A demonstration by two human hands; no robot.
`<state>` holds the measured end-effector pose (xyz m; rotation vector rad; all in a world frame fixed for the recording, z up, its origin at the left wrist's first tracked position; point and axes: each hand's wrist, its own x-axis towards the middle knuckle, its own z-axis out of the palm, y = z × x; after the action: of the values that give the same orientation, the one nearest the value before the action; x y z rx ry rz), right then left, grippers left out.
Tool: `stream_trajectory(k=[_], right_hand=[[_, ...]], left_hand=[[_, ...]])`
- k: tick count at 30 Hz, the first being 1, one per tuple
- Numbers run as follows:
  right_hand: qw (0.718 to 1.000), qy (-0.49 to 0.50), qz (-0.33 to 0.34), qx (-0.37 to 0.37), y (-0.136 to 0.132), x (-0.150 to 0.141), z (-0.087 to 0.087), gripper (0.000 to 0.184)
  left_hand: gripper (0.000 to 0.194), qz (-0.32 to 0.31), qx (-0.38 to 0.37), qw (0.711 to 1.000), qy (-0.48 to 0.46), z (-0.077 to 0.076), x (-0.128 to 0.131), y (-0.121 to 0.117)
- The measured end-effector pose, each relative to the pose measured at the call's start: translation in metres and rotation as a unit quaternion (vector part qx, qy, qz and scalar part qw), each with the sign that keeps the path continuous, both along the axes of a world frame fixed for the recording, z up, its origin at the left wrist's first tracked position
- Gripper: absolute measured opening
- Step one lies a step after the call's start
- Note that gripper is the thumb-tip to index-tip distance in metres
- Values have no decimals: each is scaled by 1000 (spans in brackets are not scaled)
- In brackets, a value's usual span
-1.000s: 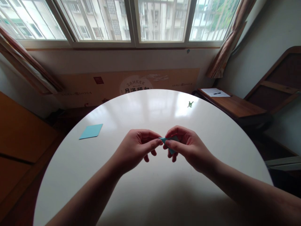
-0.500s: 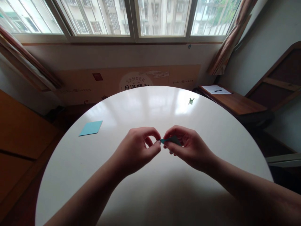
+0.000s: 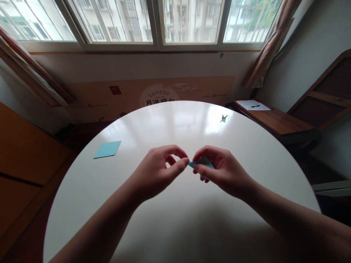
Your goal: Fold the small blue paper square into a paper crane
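Note:
Between my two hands, above the white round table (image 3: 153, 226), is a small piece of folded teal paper (image 3: 206, 162). My right hand (image 3: 219, 162) grips it with thumb and forefinger, the other fingers curled behind it and partly hidden. My left hand (image 3: 167, 166) pinches the paper's pointed left tip, thumb and forefinger pressed together. A flat light-blue sheet of square paper (image 3: 107, 149) lies on the table to the left. Toward the far right side of the table sits a small green folded paper figure (image 3: 224, 118), shaped like a crane.
Beyond the table at right stands a brown wooden side table (image 3: 287, 118) bearing a white paper sheet (image 3: 246, 105) and a dark pen (image 3: 255, 106). A barred window (image 3: 117, 22) and a printed cardboard panel (image 3: 186, 91) are at the back. Curtains (image 3: 260, 65) hang on both sides.
The paper has turned slightly, showing more of its lighter blue-green face. Both hands keep nearly the same place and pinch. The whole view has shifted a little.

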<state>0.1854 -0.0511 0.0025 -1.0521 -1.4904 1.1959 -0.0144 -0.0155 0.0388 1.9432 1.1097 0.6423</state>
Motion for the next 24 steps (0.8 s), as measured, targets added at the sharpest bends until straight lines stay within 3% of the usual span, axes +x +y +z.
stream_trajectory(k=[4, 9, 12, 18, 24], right_hand=[[1000, -6, 15, 9, -1, -1, 1, 9], [1000, -9, 18, 3, -2, -1, 2, 8], [1000, -9, 14, -2, -2, 0, 2, 8], [1000, 9, -13, -21, 0, 1, 3, 9], [1000, 28, -9, 0, 0, -1, 2, 11]], left_hand=[[16, -32, 26, 998, 36, -3, 3, -4], [16, -13, -92, 996, 16, -2, 2, 0], [14, 0, -121, 993, 5, 2, -1, 4], [16, 62, -51, 996, -42, 4, -8, 9], [25, -16, -36, 999, -31, -4, 0, 1]])
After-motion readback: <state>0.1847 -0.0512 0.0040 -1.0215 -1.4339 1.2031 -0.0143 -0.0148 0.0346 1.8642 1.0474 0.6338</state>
